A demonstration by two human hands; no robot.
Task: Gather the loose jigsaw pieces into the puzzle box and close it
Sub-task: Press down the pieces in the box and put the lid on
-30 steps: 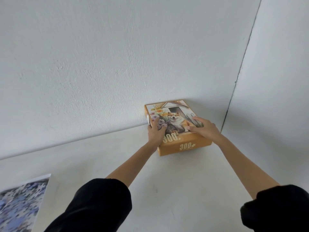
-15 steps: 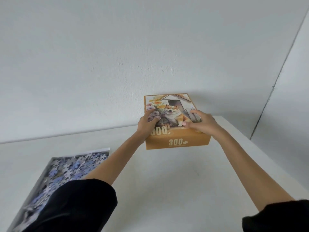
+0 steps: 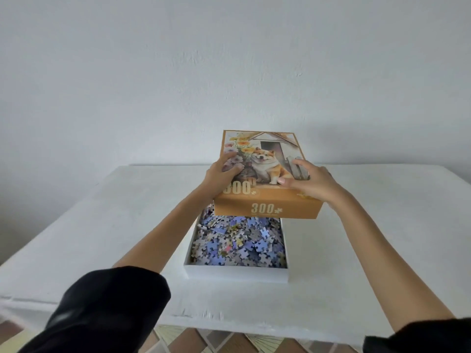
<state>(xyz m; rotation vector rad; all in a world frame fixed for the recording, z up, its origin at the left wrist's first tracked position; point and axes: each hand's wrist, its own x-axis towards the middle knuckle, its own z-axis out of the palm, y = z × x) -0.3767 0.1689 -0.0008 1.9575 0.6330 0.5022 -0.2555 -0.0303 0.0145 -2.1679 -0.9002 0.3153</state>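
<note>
The orange puzzle box lid (image 3: 267, 208), printed with a dog and "300", hangs in the air above the far half of the white box bottom (image 3: 237, 273). My left hand (image 3: 220, 175) grips the lid's left edge and my right hand (image 3: 312, 183) grips its right edge, thumbs on top. The box bottom sits on the table and is full of loose blue and grey jigsaw pieces (image 3: 239, 244). The lid hides the far part of the box.
The white table (image 3: 102, 238) runs to a white wall (image 3: 229, 72) behind. Its front edge is near me, with patterned floor tiles (image 3: 204, 340) below. Black sleeves cover both upper arms.
Both hands have carried the lid from the table's right corner leftward to above the box of pieces. The view has swung left and down, so the box is now centred.
</note>
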